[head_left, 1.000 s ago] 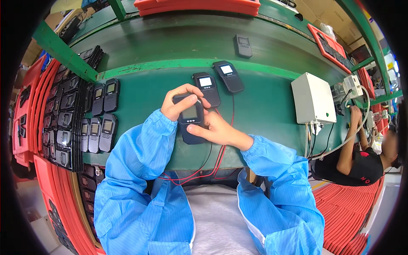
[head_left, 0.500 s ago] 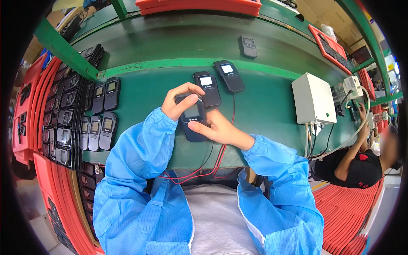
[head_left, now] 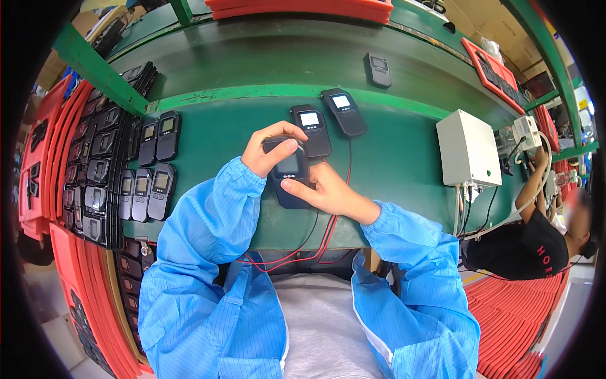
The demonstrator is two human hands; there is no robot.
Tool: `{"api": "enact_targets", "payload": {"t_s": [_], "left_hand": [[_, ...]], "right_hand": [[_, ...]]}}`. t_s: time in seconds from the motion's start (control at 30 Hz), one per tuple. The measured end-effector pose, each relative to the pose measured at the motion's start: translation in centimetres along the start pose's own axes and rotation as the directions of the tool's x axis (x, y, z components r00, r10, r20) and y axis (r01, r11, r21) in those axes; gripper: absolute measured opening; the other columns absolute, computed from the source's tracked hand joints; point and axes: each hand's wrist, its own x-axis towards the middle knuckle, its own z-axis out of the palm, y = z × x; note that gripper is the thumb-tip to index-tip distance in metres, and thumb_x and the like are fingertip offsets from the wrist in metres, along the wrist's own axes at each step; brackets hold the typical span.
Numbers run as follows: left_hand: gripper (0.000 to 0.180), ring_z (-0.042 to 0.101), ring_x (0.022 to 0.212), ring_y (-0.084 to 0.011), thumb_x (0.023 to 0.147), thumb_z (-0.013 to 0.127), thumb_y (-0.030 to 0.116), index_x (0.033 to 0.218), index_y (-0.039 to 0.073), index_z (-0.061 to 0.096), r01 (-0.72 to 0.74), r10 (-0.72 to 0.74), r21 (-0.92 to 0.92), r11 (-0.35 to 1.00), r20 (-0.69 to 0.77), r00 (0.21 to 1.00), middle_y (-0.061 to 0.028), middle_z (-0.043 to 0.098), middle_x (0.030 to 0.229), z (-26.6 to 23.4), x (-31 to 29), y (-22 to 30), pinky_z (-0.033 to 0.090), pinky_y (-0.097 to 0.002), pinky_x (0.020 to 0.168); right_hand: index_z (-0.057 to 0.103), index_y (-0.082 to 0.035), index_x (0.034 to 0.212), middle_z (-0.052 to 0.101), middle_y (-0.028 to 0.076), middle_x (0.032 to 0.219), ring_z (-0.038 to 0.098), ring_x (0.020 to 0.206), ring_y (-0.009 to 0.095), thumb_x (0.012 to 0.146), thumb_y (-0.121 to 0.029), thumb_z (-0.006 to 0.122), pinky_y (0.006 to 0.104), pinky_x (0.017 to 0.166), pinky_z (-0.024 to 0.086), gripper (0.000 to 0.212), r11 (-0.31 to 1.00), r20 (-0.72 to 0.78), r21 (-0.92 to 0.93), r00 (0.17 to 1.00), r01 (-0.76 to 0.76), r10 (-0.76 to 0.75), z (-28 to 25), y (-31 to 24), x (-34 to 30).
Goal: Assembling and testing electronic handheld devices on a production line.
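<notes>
Both my hands hold a black handheld meter (head_left: 288,165) above the near part of the green bench; its screen is dark. My left hand (head_left: 268,150) wraps its upper left side, thumb on the top of its face. My right hand (head_left: 332,188) grips the lower right side, thumb below the screen by the small buttons. Just beyond lies a second meter (head_left: 319,142) with a lit white screen, partly behind my hands. To its right, a third meter (head_left: 348,119) also has a lit screen. Red and black wires (head_left: 328,230) run down past the bench edge.
Several meters (head_left: 161,186) lie at the left beside stacked black trays (head_left: 98,170) of devices. Another meter (head_left: 379,71) rests past the green rail (head_left: 240,93). At the right stand a white box (head_left: 468,148) with cables and a co-worker in black (head_left: 527,249). Red trays (head_left: 514,316) are stacked below.
My hands keep the same grip on the meter. The meter past the rail sits slightly farther right. The co-worker at the right has leaned and reached farther forward.
</notes>
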Motion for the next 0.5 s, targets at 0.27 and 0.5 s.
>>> {"api": "enact_targets", "payload": {"t_s": [0.27, 0.5], "left_hand": [[0.045, 0.058, 0.091, -0.0129, 0.085, 0.061, 0.042, 0.105, 0.002, 0.062, 0.016, -0.015, 0.05, 0.999, -0.011, 1.0, -0.0055, 0.063, 0.095, -0.1, 0.2, -0.3, 0.045, -0.0274, 0.082], [0.036, 0.06, 0.083, -0.01, 0.089, 0.06, 0.037, 0.102, 0.003, 0.063, 0.001, -0.004, -0.051, 0.999, -0.061, 0.998, -0.0029, 0.064, 0.089, -0.5, 0.7, -0.9, 0.048, -0.025, 0.075]], "right_hand": [[0.057, 0.002, 0.105, 0.059, 0.001, 0.083, 0.052, 0.07, 0.006, 0.096, -0.029, 0.059, 0.0259, 0.056, 0.041, 0.033, 0.998, -0.044, 0.004, 0.997, 0.059, -0.059, 0.4, 0.7, 0.2], [0.057, 0.003, 0.107, 0.062, 0.002, 0.085, 0.057, 0.074, 0.007, 0.099, -0.029, 0.053, 0.0248, 0.062, 0.047, 0.033, 0.996, -0.037, 0.079, 0.999, 0.041, -0.038, 0.3, 1.2, 0.3]]}}
